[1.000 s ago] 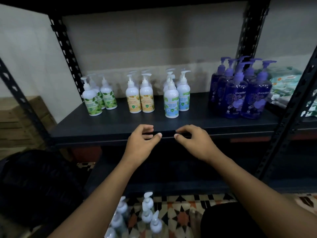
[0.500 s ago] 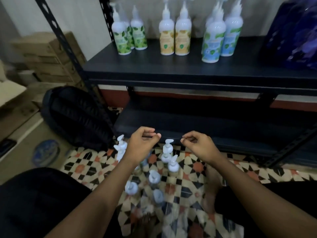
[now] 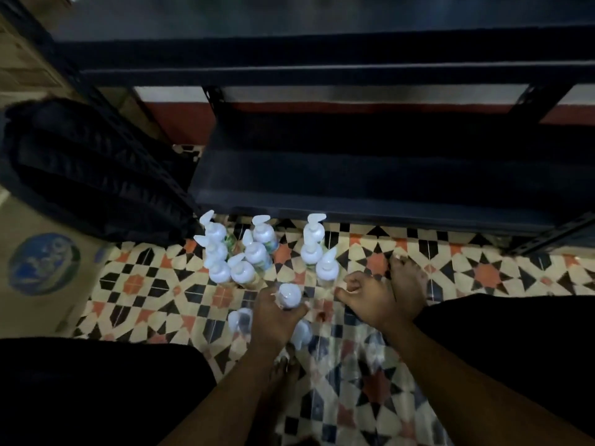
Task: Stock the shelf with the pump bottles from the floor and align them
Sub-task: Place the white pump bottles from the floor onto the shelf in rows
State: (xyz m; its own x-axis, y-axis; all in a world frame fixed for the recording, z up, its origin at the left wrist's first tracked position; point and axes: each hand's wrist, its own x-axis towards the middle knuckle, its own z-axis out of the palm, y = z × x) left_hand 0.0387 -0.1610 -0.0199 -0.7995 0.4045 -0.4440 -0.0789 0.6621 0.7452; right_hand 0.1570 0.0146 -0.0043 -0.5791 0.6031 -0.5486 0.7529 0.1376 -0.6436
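My left hand [image 3: 273, 317] curls round one smooth white pump bottle [image 3: 289, 296] standing on the patterned tile floor [image 3: 145, 284]. Right hand [image 3: 370, 302], at its 3 o'clock: loosely curled, holding nothing. Other round-shouldered bottles [image 3: 244, 255] cluster at 11 o'clock.

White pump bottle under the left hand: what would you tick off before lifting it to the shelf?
1. Left-hand grip wraps the white plastic pump bottle: ok.
2. Hold firm: cannot tell, blurred.
3. Right-hand grip free, holding nothing: ok.
4. Two neighbouring white bottles standing clear of that left-hand grip: not ok, they crowd it.
5. Space on the dark metal shelf above: cannot tell, its top barely shows.
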